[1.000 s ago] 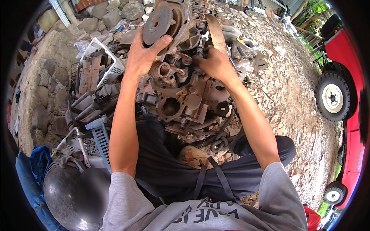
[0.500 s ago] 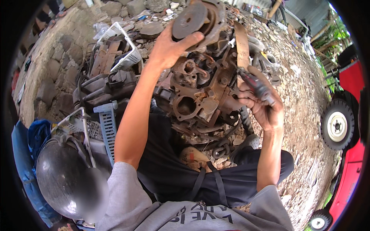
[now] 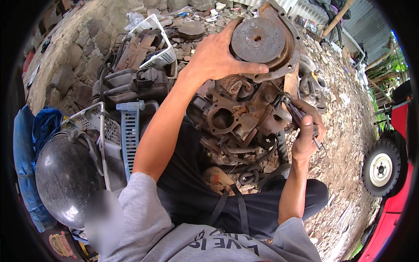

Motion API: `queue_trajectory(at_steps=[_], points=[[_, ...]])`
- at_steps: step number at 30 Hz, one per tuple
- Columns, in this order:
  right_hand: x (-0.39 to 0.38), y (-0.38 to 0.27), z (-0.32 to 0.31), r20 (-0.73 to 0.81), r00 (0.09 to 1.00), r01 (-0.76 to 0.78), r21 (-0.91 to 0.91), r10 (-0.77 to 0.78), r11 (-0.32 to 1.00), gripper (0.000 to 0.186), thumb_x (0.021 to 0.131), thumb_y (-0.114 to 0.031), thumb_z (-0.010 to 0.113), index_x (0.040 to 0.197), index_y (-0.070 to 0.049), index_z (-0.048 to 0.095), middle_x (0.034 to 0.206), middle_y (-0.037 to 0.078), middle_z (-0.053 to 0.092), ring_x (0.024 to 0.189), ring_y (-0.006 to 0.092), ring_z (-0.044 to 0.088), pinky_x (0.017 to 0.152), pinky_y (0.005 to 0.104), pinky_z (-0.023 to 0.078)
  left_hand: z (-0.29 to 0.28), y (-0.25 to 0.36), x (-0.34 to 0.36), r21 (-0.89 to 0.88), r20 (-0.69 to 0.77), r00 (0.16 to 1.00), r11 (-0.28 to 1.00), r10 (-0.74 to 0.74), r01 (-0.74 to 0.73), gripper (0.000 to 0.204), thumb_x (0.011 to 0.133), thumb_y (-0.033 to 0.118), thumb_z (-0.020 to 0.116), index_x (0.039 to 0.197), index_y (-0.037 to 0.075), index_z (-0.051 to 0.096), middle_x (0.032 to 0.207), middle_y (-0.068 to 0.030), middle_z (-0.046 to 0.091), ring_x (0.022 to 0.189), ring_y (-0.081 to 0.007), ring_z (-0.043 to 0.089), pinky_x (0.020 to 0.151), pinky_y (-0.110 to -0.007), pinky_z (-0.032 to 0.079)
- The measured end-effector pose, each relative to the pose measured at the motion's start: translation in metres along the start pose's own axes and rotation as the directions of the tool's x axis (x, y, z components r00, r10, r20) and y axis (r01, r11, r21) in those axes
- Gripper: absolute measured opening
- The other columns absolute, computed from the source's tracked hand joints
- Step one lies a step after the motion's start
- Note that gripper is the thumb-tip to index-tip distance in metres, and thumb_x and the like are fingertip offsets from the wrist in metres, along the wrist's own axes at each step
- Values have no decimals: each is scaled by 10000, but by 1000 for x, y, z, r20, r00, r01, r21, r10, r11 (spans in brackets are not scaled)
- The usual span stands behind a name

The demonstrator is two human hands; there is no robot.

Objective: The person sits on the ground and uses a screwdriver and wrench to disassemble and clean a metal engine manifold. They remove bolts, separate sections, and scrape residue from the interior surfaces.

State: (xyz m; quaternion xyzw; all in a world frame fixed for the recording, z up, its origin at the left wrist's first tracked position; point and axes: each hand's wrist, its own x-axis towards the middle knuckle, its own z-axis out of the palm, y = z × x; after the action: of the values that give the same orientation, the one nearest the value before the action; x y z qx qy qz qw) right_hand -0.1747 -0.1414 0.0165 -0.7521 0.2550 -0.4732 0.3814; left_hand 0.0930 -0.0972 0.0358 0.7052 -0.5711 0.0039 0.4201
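Fwiw looks partway: rusty housing (image 3: 251, 47) seems off the engine (image 3: 241, 108), L hand (image 3: 213, 57) clamped on its edge at the engine's far end, R hand (image 3: 309, 133) pinching a dark tool (image 3: 297, 117) right of the engine, 1+ spring (image 3: 245, 91) still on, rest idk.

The rust-brown engine (image 3: 258, 112) sits with a round bore opening facing up. Over its far end, a flanged metal housing (image 3: 293, 51) is held tilted, its grey disc (image 3: 253, 48), with a small central hole, facing up. At the engine's right side, a slim, dark hand tool (image 3: 297, 117) slants, its tip pointing away toward the housing.
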Motion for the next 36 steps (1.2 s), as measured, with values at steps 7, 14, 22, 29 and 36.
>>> queue_trajectory(at_steps=[7,14,22,29,36], points=[[0,-28,3,-11,1000,10,-8,-10,1000,346,886,-277,718,1066,18,724,963,117,729,873,164,669,818,295,510,7,-9,4,-65,-65,995,995,76,-80,1248,512,734,826,1433,-14,439,1222,-255,646,1153,-390,631,1023,-440,485],[-1,-22,5,-102,993,-51,157,67,986,365,891,-291,710,1104,6,713,926,86,699,818,121,615,756,268,493,6,-23,8,-400,19,991,907,-135,131,962,669,666,780,1379,56,557,1269,-152,653,1174,-278,614,1031,-396,450],[-2,-19,16,-142,990,4,70,6,998,489,966,-362,588,1127,94,657,1074,165,662,863,164,628,705,255,485,5,-22,5,-474,28,970,851,-242,226,942,678,631,790,1376,42,558,1269,-156,650,1153,-270,616,1001,-387,454],[-4,-4,17,-170,973,166,52,-155,985,502,971,-377,586,1078,108,658,1084,192,644,949,214,629,857,316,500,9,-23,8,-538,56,963,805,-262,250,1003,641,655,800,1389,40,540,1274,-167,639,1172,-274,608,1036,-406,450],[12,8,32,-403,909,193,187,-104,963,602,995,-464,552,1303,53,533,1038,172,651,952,244,642,824,394,535,1,-23,8,-273,-40,995,959,-91,77,1102,568,717,791,1394,35,537,1293,-201,626,1191,-348,606,1037,-454,468]])
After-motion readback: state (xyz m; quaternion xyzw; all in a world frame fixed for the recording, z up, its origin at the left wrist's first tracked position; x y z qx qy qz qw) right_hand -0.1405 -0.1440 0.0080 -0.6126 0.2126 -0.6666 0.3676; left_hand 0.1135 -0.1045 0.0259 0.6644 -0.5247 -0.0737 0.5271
